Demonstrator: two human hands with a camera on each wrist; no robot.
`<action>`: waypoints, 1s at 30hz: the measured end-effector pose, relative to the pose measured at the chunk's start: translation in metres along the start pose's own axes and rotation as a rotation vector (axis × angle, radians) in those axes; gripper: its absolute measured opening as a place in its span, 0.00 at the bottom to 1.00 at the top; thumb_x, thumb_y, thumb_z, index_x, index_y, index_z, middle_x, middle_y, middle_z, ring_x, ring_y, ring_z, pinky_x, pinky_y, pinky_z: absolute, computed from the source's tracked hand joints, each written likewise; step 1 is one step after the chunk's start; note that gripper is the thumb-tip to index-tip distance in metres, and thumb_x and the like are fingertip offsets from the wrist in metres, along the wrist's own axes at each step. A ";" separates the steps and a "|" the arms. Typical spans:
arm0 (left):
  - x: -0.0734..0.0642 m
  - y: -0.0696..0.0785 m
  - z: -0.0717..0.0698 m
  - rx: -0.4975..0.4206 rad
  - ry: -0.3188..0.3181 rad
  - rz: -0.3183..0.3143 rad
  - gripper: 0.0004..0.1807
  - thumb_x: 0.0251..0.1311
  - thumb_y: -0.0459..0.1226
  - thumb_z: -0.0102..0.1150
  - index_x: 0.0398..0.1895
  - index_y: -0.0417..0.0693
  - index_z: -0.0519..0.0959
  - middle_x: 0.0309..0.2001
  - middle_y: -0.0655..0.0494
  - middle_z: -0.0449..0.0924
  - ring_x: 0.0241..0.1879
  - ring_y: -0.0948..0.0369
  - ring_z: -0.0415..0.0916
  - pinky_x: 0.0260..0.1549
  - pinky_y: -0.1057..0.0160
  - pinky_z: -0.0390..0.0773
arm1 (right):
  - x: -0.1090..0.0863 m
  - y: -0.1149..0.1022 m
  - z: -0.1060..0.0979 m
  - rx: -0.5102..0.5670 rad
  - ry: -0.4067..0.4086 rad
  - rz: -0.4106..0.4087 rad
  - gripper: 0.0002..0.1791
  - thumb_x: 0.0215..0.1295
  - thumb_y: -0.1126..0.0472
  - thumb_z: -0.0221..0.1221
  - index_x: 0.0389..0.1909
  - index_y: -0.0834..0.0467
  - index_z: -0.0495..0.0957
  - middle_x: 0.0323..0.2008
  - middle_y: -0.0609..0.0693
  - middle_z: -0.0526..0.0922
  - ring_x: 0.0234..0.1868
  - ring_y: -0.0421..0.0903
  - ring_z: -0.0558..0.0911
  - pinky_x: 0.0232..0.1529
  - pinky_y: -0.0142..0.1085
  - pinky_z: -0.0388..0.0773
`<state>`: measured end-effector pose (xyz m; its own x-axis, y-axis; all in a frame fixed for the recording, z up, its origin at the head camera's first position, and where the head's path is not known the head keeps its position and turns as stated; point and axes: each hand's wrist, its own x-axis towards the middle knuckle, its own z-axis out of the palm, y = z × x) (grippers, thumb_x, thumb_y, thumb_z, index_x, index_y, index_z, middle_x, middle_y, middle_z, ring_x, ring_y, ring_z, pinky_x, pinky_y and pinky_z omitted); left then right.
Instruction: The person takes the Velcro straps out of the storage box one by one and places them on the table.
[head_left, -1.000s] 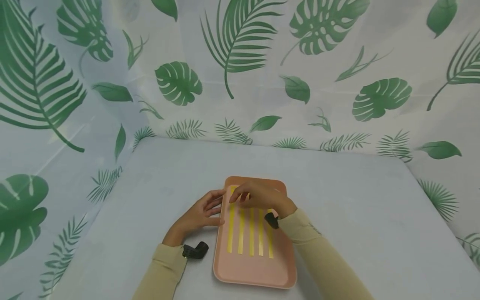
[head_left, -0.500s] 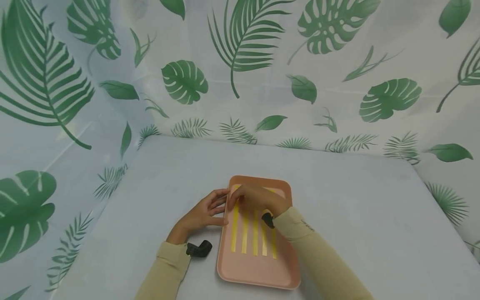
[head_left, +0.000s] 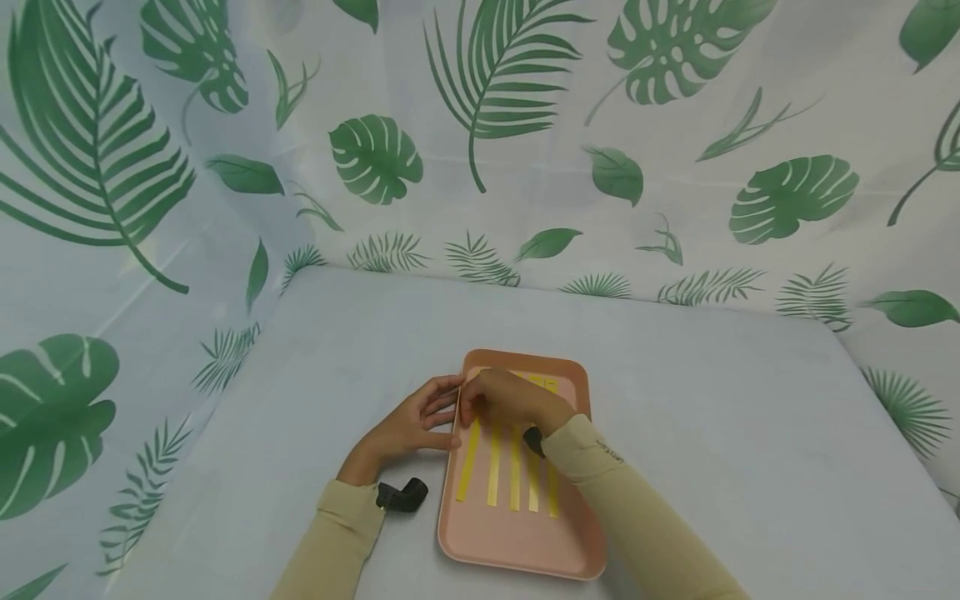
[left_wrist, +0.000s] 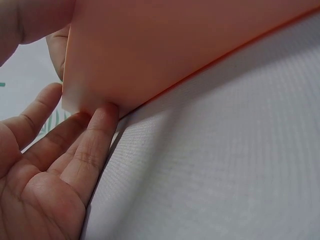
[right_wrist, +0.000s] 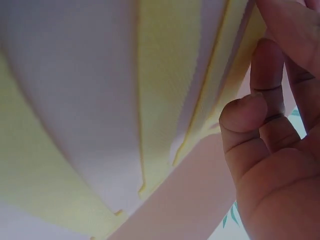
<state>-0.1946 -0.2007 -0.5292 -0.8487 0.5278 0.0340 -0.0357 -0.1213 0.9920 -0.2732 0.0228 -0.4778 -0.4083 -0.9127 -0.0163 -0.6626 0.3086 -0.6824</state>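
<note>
Can't read a single word or number in any of the three views, tbh. Closest thing is a short line of dark lettering [head_left: 610,452] near the cuff of the right sleeve [head_left: 645,517]. It runs along the fabric in the head view, but it's way too small and blurry for me to make out any letters. There are also some tiny dark ticks at the far end of one yellow strip [head_left: 553,492], and I can't tell if that's print or just shadow.
</note>
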 end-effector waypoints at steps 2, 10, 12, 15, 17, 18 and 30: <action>0.000 -0.001 0.000 -0.004 -0.003 0.002 0.53 0.61 0.25 0.76 0.83 0.28 0.52 0.84 0.28 0.49 0.81 0.33 0.54 0.69 0.61 0.78 | 0.000 0.001 0.000 0.007 0.003 -0.004 0.14 0.62 0.81 0.64 0.30 0.60 0.87 0.31 0.44 0.86 0.36 0.37 0.82 0.46 0.30 0.82; 0.000 0.001 0.001 -0.008 0.001 0.004 0.52 0.61 0.26 0.77 0.82 0.28 0.53 0.84 0.30 0.50 0.82 0.35 0.54 0.71 0.61 0.76 | -0.001 -0.004 -0.006 0.029 0.020 -0.011 0.15 0.59 0.83 0.64 0.28 0.59 0.87 0.29 0.44 0.84 0.34 0.36 0.80 0.43 0.31 0.82; 0.000 0.001 0.001 -0.010 -0.001 0.007 0.52 0.61 0.26 0.77 0.82 0.28 0.53 0.84 0.30 0.50 0.81 0.34 0.54 0.71 0.61 0.76 | -0.001 -0.005 -0.010 0.038 0.020 -0.028 0.15 0.58 0.84 0.62 0.28 0.61 0.86 0.29 0.46 0.84 0.35 0.38 0.80 0.44 0.32 0.82; 0.000 0.000 0.000 -0.017 -0.012 0.011 0.52 0.61 0.26 0.77 0.82 0.28 0.53 0.84 0.29 0.51 0.81 0.34 0.54 0.70 0.60 0.77 | -0.002 -0.007 -0.015 0.029 0.033 -0.073 0.18 0.58 0.87 0.57 0.29 0.62 0.87 0.30 0.47 0.85 0.35 0.39 0.80 0.43 0.33 0.82; 0.000 0.000 0.000 -0.019 -0.021 0.018 0.52 0.61 0.26 0.77 0.82 0.28 0.53 0.83 0.29 0.51 0.81 0.33 0.55 0.70 0.59 0.77 | -0.003 -0.009 -0.018 0.009 0.058 -0.104 0.20 0.59 0.88 0.56 0.30 0.62 0.87 0.31 0.48 0.85 0.36 0.40 0.79 0.42 0.33 0.81; 0.001 -0.001 0.000 -0.019 -0.024 0.019 0.52 0.61 0.27 0.77 0.82 0.28 0.53 0.83 0.29 0.51 0.81 0.33 0.55 0.70 0.59 0.77 | -0.004 -0.010 -0.020 -0.005 0.075 -0.121 0.20 0.59 0.88 0.56 0.31 0.62 0.88 0.32 0.48 0.85 0.36 0.41 0.79 0.42 0.33 0.81; 0.001 -0.002 0.000 -0.025 -0.015 0.005 0.52 0.62 0.27 0.76 0.83 0.30 0.52 0.83 0.29 0.50 0.80 0.32 0.56 0.69 0.57 0.78 | -0.019 -0.025 -0.037 -0.199 0.184 -0.057 0.08 0.70 0.76 0.66 0.40 0.61 0.87 0.39 0.50 0.86 0.40 0.47 0.81 0.49 0.44 0.83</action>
<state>-0.1953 -0.2003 -0.5309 -0.8409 0.5396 0.0410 -0.0446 -0.1447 0.9885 -0.2718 0.0421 -0.4334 -0.4624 -0.8715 0.1632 -0.7905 0.3218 -0.5210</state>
